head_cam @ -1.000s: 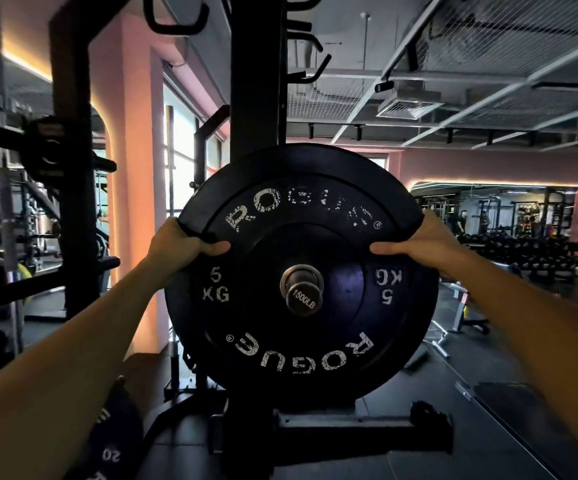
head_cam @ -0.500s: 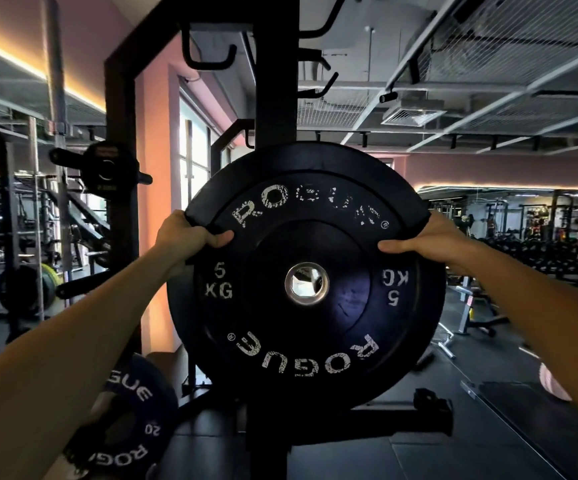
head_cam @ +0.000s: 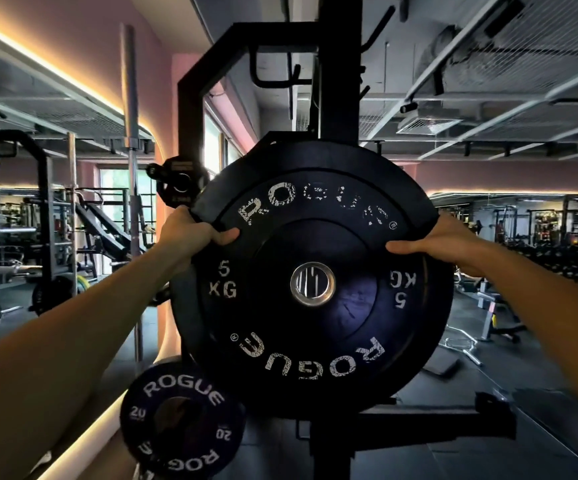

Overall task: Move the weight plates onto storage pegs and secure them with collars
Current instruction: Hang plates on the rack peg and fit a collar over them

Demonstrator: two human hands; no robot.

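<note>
A black 5 kg bumper plate (head_cam: 311, 341) with worn white lettering is held upright in front of me, at chest height. My left hand (head_cam: 190, 233) grips its upper left rim, thumb on the face. My right hand (head_cam: 443, 242) grips the upper right rim the same way. The plate's steel centre hole (head_cam: 312, 285) is empty; no peg shows through it. Behind the plate rises the black rack upright (head_cam: 337, 81). A smaller 20 plate (head_cam: 183, 420) sits lower left. No collar is visible.
A black rack base bar (head_cam: 436, 424) runs along the floor under the plate. A vertical barbell (head_cam: 131, 168) stands left of the rack, with a small plate on a peg (head_cam: 180, 183) beside it. Benches and dumbbell racks fill the right background.
The peg end that filled the plate's hole a second ago is gone from it; the plate has come off the peg, still held in both hands, and the view has swung left.
</note>
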